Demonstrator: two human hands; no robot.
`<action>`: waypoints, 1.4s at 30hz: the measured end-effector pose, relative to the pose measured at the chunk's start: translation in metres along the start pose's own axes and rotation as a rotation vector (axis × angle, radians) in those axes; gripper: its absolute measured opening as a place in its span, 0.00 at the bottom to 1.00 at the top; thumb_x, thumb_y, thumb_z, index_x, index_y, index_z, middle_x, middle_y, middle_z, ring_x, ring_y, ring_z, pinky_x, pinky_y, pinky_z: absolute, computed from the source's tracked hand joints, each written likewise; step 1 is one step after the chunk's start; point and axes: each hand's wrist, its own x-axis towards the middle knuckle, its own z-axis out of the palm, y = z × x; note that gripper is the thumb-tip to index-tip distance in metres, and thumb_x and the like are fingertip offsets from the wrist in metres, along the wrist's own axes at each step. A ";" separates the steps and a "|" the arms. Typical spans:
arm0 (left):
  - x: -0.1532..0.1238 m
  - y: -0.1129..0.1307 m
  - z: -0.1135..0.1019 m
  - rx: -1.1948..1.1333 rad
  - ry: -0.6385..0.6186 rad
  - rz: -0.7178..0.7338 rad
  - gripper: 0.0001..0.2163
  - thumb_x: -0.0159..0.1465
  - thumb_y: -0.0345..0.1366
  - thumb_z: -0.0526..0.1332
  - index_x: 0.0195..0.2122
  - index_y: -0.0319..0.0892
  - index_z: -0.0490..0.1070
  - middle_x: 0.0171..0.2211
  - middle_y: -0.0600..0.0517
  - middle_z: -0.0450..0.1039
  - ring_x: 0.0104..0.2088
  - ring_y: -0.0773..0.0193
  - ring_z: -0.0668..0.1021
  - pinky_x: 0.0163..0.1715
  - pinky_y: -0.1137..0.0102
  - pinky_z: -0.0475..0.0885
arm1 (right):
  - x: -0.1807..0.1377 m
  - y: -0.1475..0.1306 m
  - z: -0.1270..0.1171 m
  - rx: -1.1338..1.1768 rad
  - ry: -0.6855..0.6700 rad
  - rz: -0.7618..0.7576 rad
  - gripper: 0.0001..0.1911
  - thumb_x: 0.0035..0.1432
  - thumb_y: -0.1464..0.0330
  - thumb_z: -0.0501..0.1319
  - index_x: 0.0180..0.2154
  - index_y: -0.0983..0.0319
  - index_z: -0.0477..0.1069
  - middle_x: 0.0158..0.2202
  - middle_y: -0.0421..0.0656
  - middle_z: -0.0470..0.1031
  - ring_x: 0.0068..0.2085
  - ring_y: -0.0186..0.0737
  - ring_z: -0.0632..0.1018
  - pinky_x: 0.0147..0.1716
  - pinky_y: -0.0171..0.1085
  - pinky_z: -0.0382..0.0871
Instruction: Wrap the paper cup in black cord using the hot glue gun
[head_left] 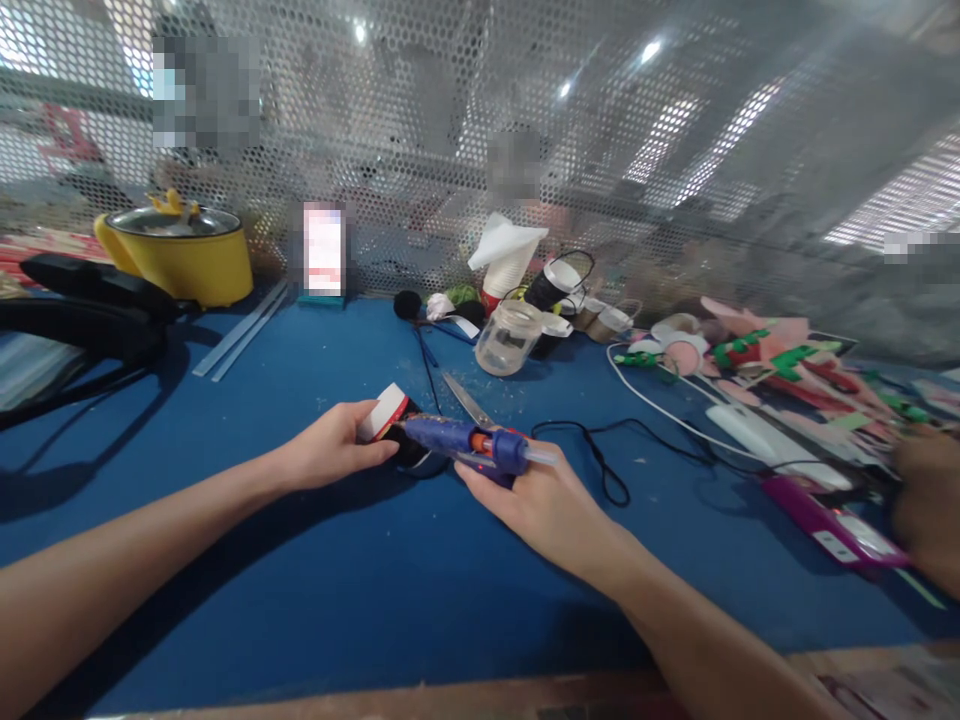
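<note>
My left hand point(337, 443) grips a small paper cup point(388, 410), white with a red band and a dark part, tilted over the table. In my right hand point(541, 495) is a blue glue gun point(454, 440), a clear glue stick jutting from its back end. The gun's nozzle points left and meets or nearly meets the dark part of the cup; whether they touch I cannot tell. Just behind the gun lies a pair of scissors point(466, 400), its blades pointing away and its handles mostly hidden by the gun and my right hand.
A clear plastic jar point(508, 340) stands beyond my hands, near small black and white containers. Two glue sticks point(244, 330) lie by a yellow pot point(184, 255). A lit phone point(324, 250) stands upright. At right are a power strip point(832, 525), cables, paper flowers and another person's blurred hand point(930, 500).
</note>
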 end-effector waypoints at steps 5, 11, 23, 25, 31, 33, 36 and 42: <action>0.000 -0.001 0.000 0.014 -0.005 0.023 0.15 0.53 0.39 0.54 0.39 0.35 0.64 0.27 0.53 0.66 0.27 0.68 0.66 0.28 0.73 0.62 | 0.001 0.000 0.001 0.005 0.005 0.013 0.05 0.52 0.69 0.53 0.25 0.63 0.62 0.23 0.39 0.67 0.24 0.33 0.68 0.27 0.32 0.62; 0.000 0.000 0.000 0.013 -0.004 0.030 0.16 0.53 0.38 0.54 0.41 0.35 0.62 0.27 0.54 0.65 0.27 0.68 0.66 0.28 0.74 0.62 | 0.000 -0.003 -0.001 -0.026 0.023 0.022 0.05 0.51 0.69 0.53 0.25 0.63 0.63 0.24 0.40 0.68 0.25 0.34 0.69 0.28 0.33 0.62; -0.001 0.001 0.000 0.022 -0.015 0.040 0.16 0.53 0.38 0.54 0.41 0.35 0.62 0.29 0.53 0.65 0.28 0.68 0.65 0.29 0.74 0.63 | 0.002 0.000 0.000 -0.048 0.022 0.007 0.06 0.51 0.69 0.53 0.24 0.63 0.63 0.21 0.40 0.67 0.23 0.33 0.69 0.25 0.33 0.63; -0.001 0.001 -0.001 0.045 -0.010 0.038 0.16 0.53 0.38 0.54 0.41 0.35 0.62 0.29 0.52 0.65 0.28 0.68 0.65 0.29 0.74 0.62 | 0.001 -0.001 0.000 -0.060 0.021 0.011 0.06 0.51 0.69 0.53 0.23 0.63 0.62 0.21 0.40 0.67 0.22 0.33 0.68 0.25 0.33 0.63; 0.000 0.000 0.000 0.049 -0.020 0.040 0.17 0.54 0.39 0.53 0.42 0.35 0.61 0.30 0.52 0.66 0.29 0.68 0.66 0.30 0.74 0.63 | 0.001 -0.002 -0.001 -0.057 0.045 0.009 0.06 0.50 0.70 0.53 0.23 0.63 0.62 0.21 0.40 0.67 0.23 0.33 0.69 0.25 0.33 0.63; 0.000 0.000 0.000 0.058 -0.015 0.043 0.17 0.54 0.39 0.53 0.42 0.35 0.61 0.30 0.52 0.66 0.29 0.68 0.66 0.30 0.73 0.63 | 0.001 -0.003 -0.001 -0.048 0.056 0.021 0.07 0.50 0.70 0.54 0.22 0.62 0.62 0.20 0.39 0.67 0.22 0.32 0.68 0.23 0.32 0.63; -0.001 0.001 0.000 0.061 -0.012 0.038 0.17 0.54 0.38 0.53 0.43 0.35 0.61 0.30 0.52 0.66 0.28 0.68 0.66 0.30 0.73 0.63 | 0.002 -0.004 -0.001 -0.056 0.079 0.020 0.06 0.50 0.70 0.53 0.23 0.63 0.63 0.20 0.40 0.67 0.23 0.33 0.68 0.24 0.33 0.63; -0.001 0.001 0.000 0.069 -0.008 0.041 0.17 0.53 0.38 0.53 0.42 0.36 0.61 0.30 0.52 0.66 0.29 0.67 0.66 0.30 0.74 0.63 | 0.000 -0.004 0.001 -0.048 0.093 0.031 0.07 0.49 0.70 0.55 0.21 0.62 0.61 0.19 0.39 0.66 0.21 0.32 0.67 0.23 0.32 0.62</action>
